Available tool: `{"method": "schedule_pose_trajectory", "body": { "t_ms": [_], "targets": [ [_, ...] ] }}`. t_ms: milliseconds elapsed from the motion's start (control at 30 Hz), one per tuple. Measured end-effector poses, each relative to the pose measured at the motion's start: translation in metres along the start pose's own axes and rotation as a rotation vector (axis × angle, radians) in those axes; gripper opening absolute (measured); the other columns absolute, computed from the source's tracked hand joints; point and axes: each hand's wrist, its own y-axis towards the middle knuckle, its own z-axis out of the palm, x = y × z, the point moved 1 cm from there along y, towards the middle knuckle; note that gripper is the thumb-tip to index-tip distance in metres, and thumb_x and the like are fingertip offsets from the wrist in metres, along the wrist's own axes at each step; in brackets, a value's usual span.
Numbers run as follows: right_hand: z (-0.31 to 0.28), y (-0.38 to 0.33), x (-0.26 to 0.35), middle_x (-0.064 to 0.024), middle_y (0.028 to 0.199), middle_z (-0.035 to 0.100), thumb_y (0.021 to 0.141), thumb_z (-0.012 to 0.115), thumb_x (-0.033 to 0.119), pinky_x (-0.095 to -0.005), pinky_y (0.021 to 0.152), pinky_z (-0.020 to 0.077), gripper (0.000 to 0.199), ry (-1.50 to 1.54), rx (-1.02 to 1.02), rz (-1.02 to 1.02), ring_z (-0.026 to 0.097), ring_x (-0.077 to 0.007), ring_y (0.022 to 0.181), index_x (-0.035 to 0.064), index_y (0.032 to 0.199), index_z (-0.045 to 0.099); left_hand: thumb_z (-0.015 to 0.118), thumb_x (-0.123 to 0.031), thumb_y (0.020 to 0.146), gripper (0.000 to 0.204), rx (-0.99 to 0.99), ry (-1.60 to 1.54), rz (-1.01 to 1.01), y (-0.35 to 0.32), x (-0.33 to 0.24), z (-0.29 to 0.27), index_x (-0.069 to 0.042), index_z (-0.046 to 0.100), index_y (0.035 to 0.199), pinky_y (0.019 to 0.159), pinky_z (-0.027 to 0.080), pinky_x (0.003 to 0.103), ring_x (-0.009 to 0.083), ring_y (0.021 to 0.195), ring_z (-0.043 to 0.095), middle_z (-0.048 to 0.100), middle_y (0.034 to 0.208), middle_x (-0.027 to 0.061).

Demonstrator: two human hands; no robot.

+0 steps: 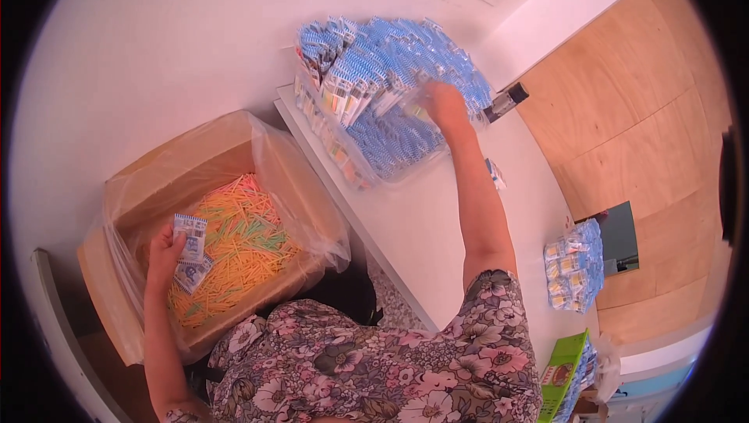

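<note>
My left hand [165,251] is closed on a small clear packet [190,228] with blue print, above an open cardboard box [129,267]. A second such packet [192,273] shows just below it; whether it is held too I cannot tell. Inside the box lie many thin sticks [238,236] in yellow, orange, pink and green. My right arm stretches far out over the table, and my right hand [445,103] is above a clear plastic bin [343,150] heaped with blue-and-white packets [390,56]. A pale packet [416,105], smeared by motion, is at its fingertips.
The bin stands on a white table [421,244] against the wall. A dark object [509,102] and a loose packet [495,174] are beside it. Stacked packet bundles [573,267] sit at the right edge, near a green basket [563,376]. Clear plastic lining [312,212] drapes over the box's rim.
</note>
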Motion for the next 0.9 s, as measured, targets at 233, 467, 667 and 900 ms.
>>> {"method": "schedule_pose_trajectory", "body": {
  "t_ms": [233, 467, 667, 900],
  "targets": [
    [-0.012, -0.012, 0.025, -0.0129, 0.089, 0.06, 0.063, 0.076, 0.022, -0.0421, 0.07, 0.0501, 0.038, -0.106, -0.131, 0.068, 0.061, -0.0336, 0.084, 0.0078, 0.095, 0.061, 0.05, -0.003, 0.091, 0.017, 0.049, -0.03, 0.003, 0.0, -0.001, 0.004, -0.002, 0.059, 0.105, 0.07, 0.047, 0.022, 0.0055, 0.076, 0.058, 0.064, 0.09, 0.0006],
    [-0.12, -0.028, 0.105, -0.0086, 0.079, 0.061, 0.067, 0.071, 0.023, -0.0405, 0.066, 0.0486, 0.019, -0.302, 0.062, 0.042, 0.062, -0.0303, 0.081, 0.0087, 0.079, 0.065, 0.05, -0.007, 0.092, 0.017, 0.095, -0.06, 0.016, 0.0, -0.01, 0.013, -0.002, 0.057, 0.106, 0.072, 0.045, 0.022, 0.0054, 0.078, 0.056, 0.063, 0.092, 0.0001],
    [-0.148, -0.026, 0.404, -0.0049, 0.066, 0.064, 0.069, 0.062, 0.024, -0.0439, 0.052, 0.0438, 0.009, -0.013, -0.152, -1.232, 0.062, -0.0195, 0.066, 0.0172, 0.064, 0.065, 0.05, -0.011, 0.092, 0.025, -0.01, -0.023, 0.09, 0.003, 0.016, -0.021, 0.0, 0.053, 0.114, 0.079, 0.045, 0.026, 0.01, 0.092, 0.055, 0.059, 0.106, 0.0042],
    [-0.132, -0.026, 0.463, -0.0083, 0.082, 0.065, 0.077, 0.06, 0.032, -0.0422, 0.062, 0.0448, 0.02, -0.338, -0.068, -1.281, 0.061, -0.02, 0.079, 0.0119, 0.079, 0.064, 0.05, -0.015, 0.093, 0.027, 0.018, 0.143, 0.033, -0.019, -0.062, 0.101, -0.001, 0.055, 0.115, 0.079, 0.046, 0.028, 0.0113, 0.093, 0.056, 0.06, 0.108, 0.0051]
  ]
}}
